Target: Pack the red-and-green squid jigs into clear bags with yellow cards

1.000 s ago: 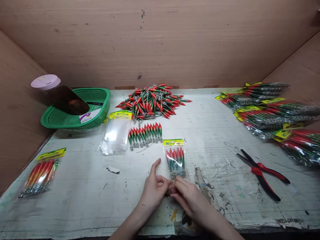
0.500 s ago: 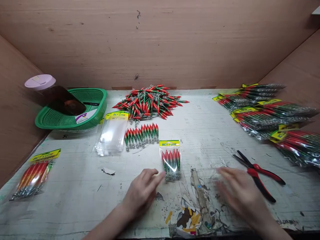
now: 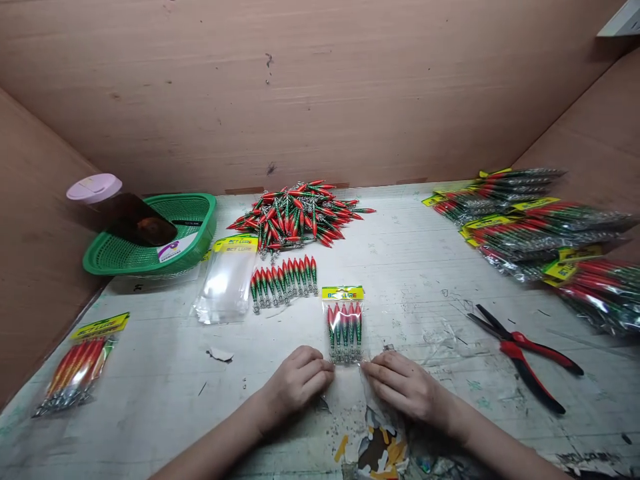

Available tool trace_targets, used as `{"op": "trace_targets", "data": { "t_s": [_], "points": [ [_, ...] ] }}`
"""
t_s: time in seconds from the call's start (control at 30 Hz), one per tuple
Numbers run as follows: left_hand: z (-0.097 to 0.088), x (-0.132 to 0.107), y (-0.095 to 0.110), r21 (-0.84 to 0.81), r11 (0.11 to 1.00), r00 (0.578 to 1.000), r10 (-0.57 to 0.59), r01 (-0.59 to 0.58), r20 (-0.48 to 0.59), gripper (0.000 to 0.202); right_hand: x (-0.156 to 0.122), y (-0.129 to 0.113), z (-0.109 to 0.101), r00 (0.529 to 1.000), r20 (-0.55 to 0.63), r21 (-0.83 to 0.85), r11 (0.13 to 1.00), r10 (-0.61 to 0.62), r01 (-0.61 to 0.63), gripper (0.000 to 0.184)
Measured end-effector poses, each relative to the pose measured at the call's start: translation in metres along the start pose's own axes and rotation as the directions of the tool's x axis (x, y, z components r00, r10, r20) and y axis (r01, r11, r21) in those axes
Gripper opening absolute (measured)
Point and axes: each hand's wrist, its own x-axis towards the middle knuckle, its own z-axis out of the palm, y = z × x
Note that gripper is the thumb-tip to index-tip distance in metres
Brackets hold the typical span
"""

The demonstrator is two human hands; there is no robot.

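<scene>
A clear plastic bag of fishing lures [image 3: 345,327] lies flat on the worktable, its yellow-green BCT LURE header at the far end. Several red-and-green lures sit side by side inside. My left hand [image 3: 304,379] has its fingers curled and pressed together at the bag's near left corner. At the near right corner my right hand [image 3: 400,383] pinches with bent fingers, and see-through plastic shows beneath it. Beyond the bag, a row of loose lures [image 3: 284,283] is lined up, with a stack of unfilled bags [image 3: 225,287] to its left.
A heap of lures [image 3: 300,217] rests near the back wall. Filled bags [image 3: 545,227] are piled at right, behind red-and-black pliers [image 3: 530,360]. At left are a green basket [image 3: 100,257], a bottle with a pink lid [image 3: 95,188] and another lure bag [image 3: 83,367].
My right hand has moved left, from beside the pliers to the bag's near right corner. My left hand stays at the left corner. The view has tilted slightly upward.
</scene>
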Motion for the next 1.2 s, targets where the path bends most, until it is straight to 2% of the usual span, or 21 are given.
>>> {"op": "trace_targets", "data": {
  "t_s": [0.1,0.17,0.23,0.3,0.37,0.43,0.6,0.63,0.7,0.77,0.8,0.87,0.97,1.03,1.13,1.2],
  "points": [
    [0.005,-0.001,0.005,-0.105,0.969,0.971,-0.231,0.224,-0.059,0.016,0.0,-0.003,0.005,0.983,-0.048,0.113,0.979,0.179,-0.173,0.021],
    [0.006,0.0,0.007,-0.111,0.947,0.948,-0.311,0.302,-0.075,0.015,0.0,-0.005,0.008,0.949,-0.06,0.206,0.934,0.31,-0.292,0.019],
    [0.005,0.002,0.006,-0.04,0.968,0.965,-0.25,0.248,-0.075,0.011,0.0,-0.007,0.009,0.922,-0.069,0.253,0.901,0.381,-0.353,0.017],
    [0.002,0.004,0.003,0.051,0.994,0.993,-0.094,0.098,-0.064,0.01,0.0,-0.009,0.01,0.914,-0.083,0.245,0.898,0.396,-0.367,0.016],
    [-0.001,0.005,-0.001,0.092,0.995,0.999,0.026,-0.023,-0.032,0.013,-0.001,-0.01,0.008,0.917,-0.077,0.227,0.902,0.392,-0.367,0.018],
    [-0.003,0.006,-0.002,0.087,0.994,0.998,0.069,-0.069,-0.006,0.014,-0.002,-0.01,0.006,0.915,-0.055,0.232,0.896,0.401,-0.379,0.02],
    [0.004,0.004,0.003,0.056,0.997,0.997,-0.056,0.059,-0.05,0.019,-0.003,-0.016,0.006,0.882,-0.036,0.265,0.856,0.469,-0.444,0.02],
    [0.005,0.004,0.004,0.061,0.997,0.997,-0.05,0.054,-0.061,0.021,-0.003,-0.018,0.007,0.876,-0.039,0.262,0.851,0.481,-0.455,0.02],
    [0.005,0.005,0.006,0.089,0.996,0.999,0.034,-0.03,-0.042,0.022,-0.003,-0.02,0.009,0.871,-0.054,0.237,0.853,0.489,-0.464,0.019],
    [0.002,0.006,0.005,0.112,0.987,0.994,0.11,-0.112,0.025,0.02,-0.003,-0.022,0.01,0.877,-0.076,0.203,0.868,0.474,-0.452,0.019],
    [0.001,0.006,0.004,0.11,0.987,0.992,0.111,-0.117,0.055,0.019,-0.004,-0.023,0.01,0.881,-0.083,0.195,0.875,0.465,-0.443,0.02],
    [-0.001,0.006,0.002,0.072,0.995,0.997,0.065,-0.069,0.051,0.018,-0.004,-0.024,0.008,0.886,-0.087,0.203,0.879,0.456,-0.432,0.02],
    [0.001,0.003,0.006,-0.04,0.991,0.992,-0.126,0.125,-0.025,0.016,-0.001,-0.026,0.006,0.866,-0.072,0.259,0.848,0.495,-0.463,0.021],
    [0.006,0.001,0.013,-0.106,0.941,0.943,-0.328,0.321,-0.053,0.015,0.003,-0.03,0.008,0.814,-0.059,0.296,0.789,0.577,-0.538,0.019],
    [0.013,0.002,0.027,-0.144,0.774,0.777,-0.628,0.617,-0.043,0.017,0.012,-0.036,0.015,0.671,-0.083,0.311,0.659,0.737,-0.685,0.02],
    [0.018,0.004,0.033,-0.138,0.669,0.672,-0.74,0.73,-0.031,0.019,0.018,-0.039,0.022,0.581,-0.124,0.298,0.589,0.804,-0.752,0.022]
  ]
}}
